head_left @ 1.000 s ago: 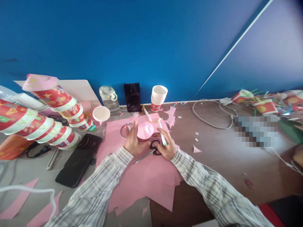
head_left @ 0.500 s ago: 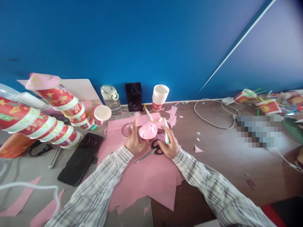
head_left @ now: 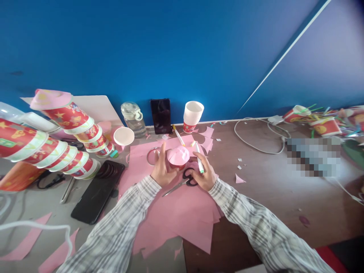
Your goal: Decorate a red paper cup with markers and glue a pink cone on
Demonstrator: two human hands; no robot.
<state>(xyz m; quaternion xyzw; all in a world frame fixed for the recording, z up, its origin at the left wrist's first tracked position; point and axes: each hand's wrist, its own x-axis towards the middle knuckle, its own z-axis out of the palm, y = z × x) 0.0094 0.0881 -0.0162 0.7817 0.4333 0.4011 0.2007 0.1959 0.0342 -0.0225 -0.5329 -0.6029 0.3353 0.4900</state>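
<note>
A small red paper cup (head_left: pixel 177 166) with a pink paper cone (head_left: pixel 178 155) on top stands between my hands. My left hand (head_left: pixel 163 169) curves around its left side, fingers apart and thumb stretched below it; whether it touches the cup is unclear. In my right hand (head_left: pixel 206 174) is a white marker (head_left: pixel 200 163) with a green end, pointing down toward me. Black-handled scissors (head_left: pixel 179 185) lie between my hands, the handles beside my right fingers. A roll of tape (head_left: pixel 151 156) sits behind my left hand. Pink paper sheets (head_left: pixel 170 216) spread underneath.
Stacked red paper cups (head_left: pixel 57 151) lean at the left beside a black phone (head_left: pixel 98 193). Behind are a water bottle (head_left: pixel 133 119), an upright phone (head_left: pixel 160 115), stacked white cups (head_left: pixel 193 113) and a yellow-capped marker (head_left: pixel 178 135). A white cable (head_left: pixel 250 146) loops at the right.
The whole view has shifted very slightly. Both hands, the cup and the marker keep nearly the same places.
</note>
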